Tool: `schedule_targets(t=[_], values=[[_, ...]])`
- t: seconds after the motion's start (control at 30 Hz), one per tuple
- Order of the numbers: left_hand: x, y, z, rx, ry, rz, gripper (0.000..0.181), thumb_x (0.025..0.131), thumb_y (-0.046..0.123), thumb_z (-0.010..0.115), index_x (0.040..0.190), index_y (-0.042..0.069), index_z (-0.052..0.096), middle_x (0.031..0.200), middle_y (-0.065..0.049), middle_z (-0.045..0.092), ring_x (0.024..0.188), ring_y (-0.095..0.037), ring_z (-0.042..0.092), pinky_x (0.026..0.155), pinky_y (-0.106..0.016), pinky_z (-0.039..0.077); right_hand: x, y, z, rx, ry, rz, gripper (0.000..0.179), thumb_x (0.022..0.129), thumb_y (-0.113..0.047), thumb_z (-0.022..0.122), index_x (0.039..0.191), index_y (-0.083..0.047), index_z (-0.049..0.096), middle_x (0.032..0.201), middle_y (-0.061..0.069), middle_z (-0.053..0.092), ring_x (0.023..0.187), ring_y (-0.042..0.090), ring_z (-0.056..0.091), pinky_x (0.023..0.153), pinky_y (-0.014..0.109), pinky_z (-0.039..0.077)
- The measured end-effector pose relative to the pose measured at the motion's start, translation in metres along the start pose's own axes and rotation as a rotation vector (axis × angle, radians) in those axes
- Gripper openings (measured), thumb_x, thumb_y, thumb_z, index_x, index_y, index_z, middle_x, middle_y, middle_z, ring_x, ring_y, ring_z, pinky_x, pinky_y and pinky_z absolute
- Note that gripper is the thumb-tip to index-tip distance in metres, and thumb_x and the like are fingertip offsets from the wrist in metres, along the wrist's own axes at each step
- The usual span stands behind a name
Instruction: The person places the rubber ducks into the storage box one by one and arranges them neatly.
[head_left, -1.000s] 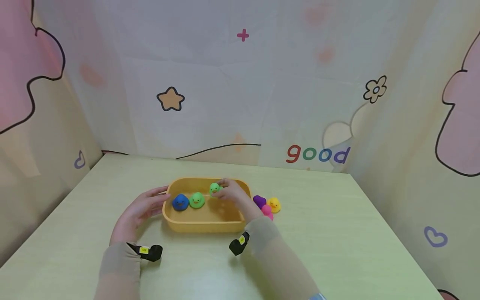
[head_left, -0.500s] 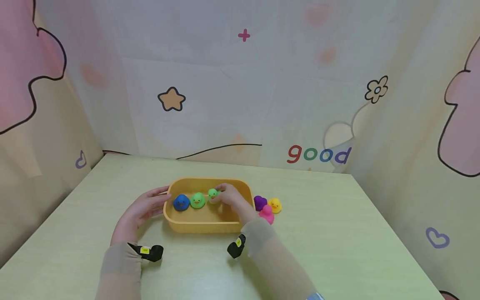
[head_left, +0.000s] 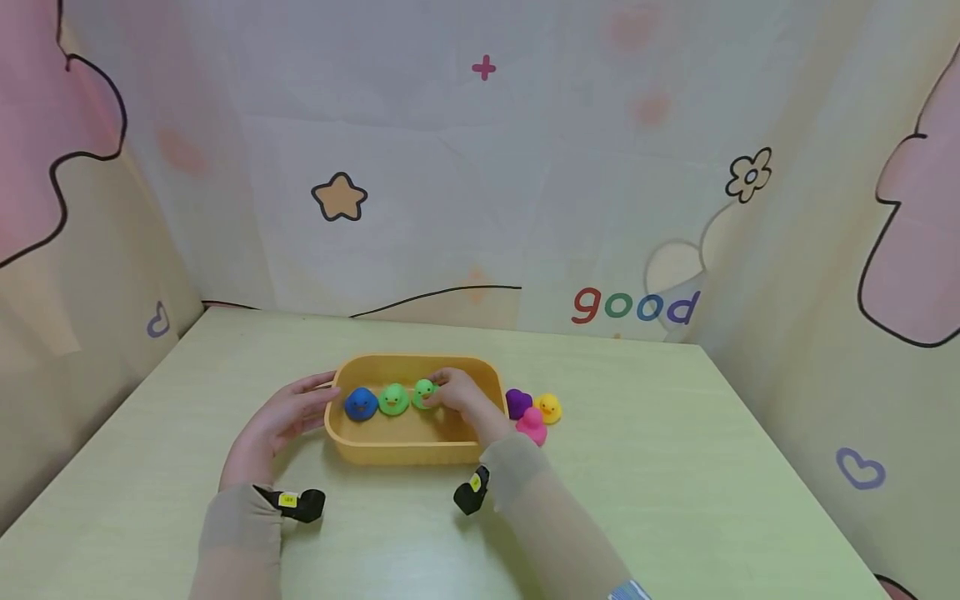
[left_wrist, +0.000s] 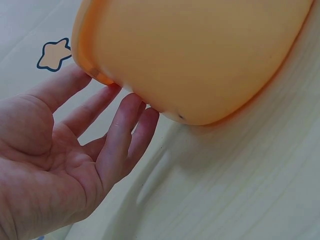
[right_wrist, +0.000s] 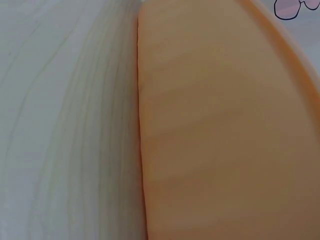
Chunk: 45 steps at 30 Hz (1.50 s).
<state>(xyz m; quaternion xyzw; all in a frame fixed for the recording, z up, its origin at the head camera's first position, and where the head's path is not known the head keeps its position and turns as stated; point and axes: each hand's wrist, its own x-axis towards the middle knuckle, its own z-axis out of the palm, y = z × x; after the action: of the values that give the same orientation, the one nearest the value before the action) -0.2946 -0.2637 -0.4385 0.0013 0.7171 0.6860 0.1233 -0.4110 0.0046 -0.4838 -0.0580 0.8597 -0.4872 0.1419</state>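
A yellow-orange plastic bin [head_left: 408,453] stands on the table. Inside it, a blue rubber duck [head_left: 362,404] and a green rubber duck [head_left: 393,400] sit side by side at the left. My right hand [head_left: 468,402] reaches into the bin and pinches a second green duck [head_left: 423,392], low inside and just right of the first. The left hand [head_left: 292,412] touches the bin's left end with extended fingers; in the left wrist view its fingertips [left_wrist: 131,102] rest against the outer wall. Only the bin's outer side [right_wrist: 225,130] and the tabletop fill the right wrist view, the right hand being hidden.
Outside the bin's right end, a purple duck [head_left: 517,404], a yellow duck [head_left: 549,408] and a pink duck [head_left: 532,427] lie clustered on the pale wooden table [head_left: 660,467]. A printed cloth backdrop [head_left: 420,167] encloses the table at the back and sides.
My right hand has lowered the held green duck toward the bin's floor, slightly left, beside the other green duck. The left hand keeps its place at the bin's end.
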Motion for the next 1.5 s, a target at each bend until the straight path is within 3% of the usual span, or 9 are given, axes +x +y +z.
schedule_targets(t=[0.07, 0.1, 0.17, 0.33, 0.43, 0.57, 0.83, 1.03, 1.5], values=[[0.0, 0.0, 0.0, 0.003, 0.001, 0.0, 0.068, 0.1, 0.026, 0.057, 0.154, 0.002, 0.024, 0.145, -0.016, 0.048, 0.105, -0.004, 0.061, 0.088, -0.022, 0.053, 0.033, 0.029, 0.005, -0.016, 0.002, -0.017, 0.043, 0.073, -0.009, 0.084, 0.113, -0.01, 0.068, 0.107, 0.006, 0.064, 0.088, 0.02, 0.055, 0.073, 0.031, 0.049], [0.0, 0.0, 0.0, 0.003, 0.002, -0.001, 0.067, 0.1, 0.026, 0.057, 0.154, 0.002, 0.025, 0.145, -0.016, 0.048, 0.105, -0.004, 0.061, 0.088, -0.022, 0.053, 0.037, 0.031, 0.005, -0.023, -0.001, 0.015, 0.044, 0.074, -0.008, 0.083, 0.115, -0.011, 0.067, 0.111, 0.005, 0.064, 0.092, 0.021, 0.055, 0.076, 0.034, 0.05], [0.0, 0.0, 0.0, 0.004, 0.0, 0.003, 0.068, 0.1, 0.027, 0.057, 0.154, 0.002, 0.024, 0.146, -0.018, 0.047, 0.105, -0.004, 0.061, 0.088, -0.022, 0.053, 0.042, 0.038, 0.005, -0.024, 0.003, -0.015, 0.043, 0.072, -0.009, 0.084, 0.111, -0.009, 0.067, 0.105, 0.005, 0.064, 0.083, 0.019, 0.053, 0.067, 0.03, 0.048], [0.001, -0.001, 0.001, 0.018, -0.002, 0.004, 0.071, 0.099, 0.031, 0.058, 0.154, 0.003, 0.024, 0.151, -0.021, 0.04, 0.108, -0.005, 0.06, 0.09, -0.022, 0.052, -0.034, -0.022, -0.009, -0.015, -0.004, 0.012, 0.043, 0.074, 0.0, 0.078, 0.115, -0.002, 0.065, 0.115, 0.012, 0.063, 0.083, 0.021, 0.051, 0.066, 0.03, 0.047], [0.0, -0.001, 0.0, 0.025, -0.006, 0.006, 0.071, 0.099, 0.031, 0.058, 0.155, 0.003, 0.024, 0.153, -0.022, 0.037, 0.109, -0.005, 0.059, 0.091, -0.022, 0.052, -0.069, -0.051, -0.014, -0.027, 0.021, 0.016, 0.044, 0.077, 0.007, 0.069, 0.121, 0.003, 0.062, 0.123, 0.018, 0.06, 0.094, 0.024, 0.054, 0.078, 0.033, 0.05], [0.0, -0.002, -0.001, 0.015, -0.004, 0.009, 0.07, 0.1, 0.029, 0.058, 0.154, 0.002, 0.024, 0.15, -0.02, 0.042, 0.106, -0.003, 0.06, 0.089, -0.021, 0.052, -0.085, -0.063, -0.024, -0.05, 0.05, -0.045, 0.044, 0.076, 0.008, 0.066, 0.12, 0.004, 0.062, 0.127, 0.021, 0.059, 0.111, 0.031, 0.056, 0.095, 0.038, 0.05], [0.001, -0.002, -0.002, -0.002, -0.009, 0.006, 0.072, 0.098, 0.029, 0.06, 0.154, 0.002, 0.023, 0.139, -0.008, 0.052, 0.102, 0.0, 0.06, 0.087, -0.021, 0.053, -0.107, -0.078, -0.06, -0.041, 0.066, -0.117, 0.038, 0.086, -0.005, 0.068, 0.123, -0.001, 0.062, 0.133, 0.017, 0.059, 0.12, 0.032, 0.055, 0.099, 0.042, 0.049], [0.001, -0.003, -0.001, 0.005, -0.011, 0.007, 0.072, 0.099, 0.03, 0.059, 0.155, 0.002, 0.023, 0.14, -0.008, 0.052, 0.103, 0.0, 0.06, 0.088, -0.021, 0.053, -0.114, -0.067, -0.091, 0.021, 0.14, -0.17, 0.037, 0.087, -0.007, 0.068, 0.123, 0.0, 0.062, 0.132, 0.018, 0.059, 0.123, 0.034, 0.054, 0.103, 0.045, 0.047], [0.003, -0.003, -0.004, 0.015, -0.016, -0.001, 0.073, 0.099, 0.03, 0.058, 0.155, 0.002, 0.022, 0.144, -0.011, 0.049, 0.104, 0.001, 0.059, 0.09, -0.022, 0.053, -0.124, -0.01, -0.136, 0.1, 0.306, -0.001, 0.041, 0.091, -0.009, 0.063, 0.13, -0.001, 0.057, 0.137, 0.02, 0.053, 0.128, 0.034, 0.044, 0.111, 0.049, 0.038]])
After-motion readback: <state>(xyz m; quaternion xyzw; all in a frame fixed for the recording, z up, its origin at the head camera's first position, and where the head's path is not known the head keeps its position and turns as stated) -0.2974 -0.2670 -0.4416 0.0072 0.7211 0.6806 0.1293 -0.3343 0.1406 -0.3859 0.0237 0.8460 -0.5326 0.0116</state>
